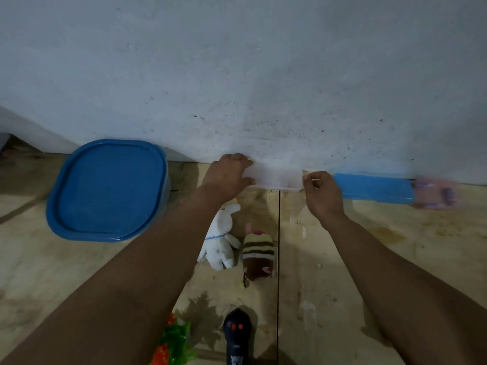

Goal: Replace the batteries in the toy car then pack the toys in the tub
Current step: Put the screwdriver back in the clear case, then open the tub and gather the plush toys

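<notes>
Blue rounded-square plastic tub (pixel 108 189): lid closed, upright on the floor against the wall. White plush rabbit (pixel 220 239) lies right of the tub. Striped yellow-brown plush toy (pixel 257 255) lies just right of the rabbit. Black handheld remote controller (pixel 237 335), possibly the car's, lies well below-right of the tub.
</notes>
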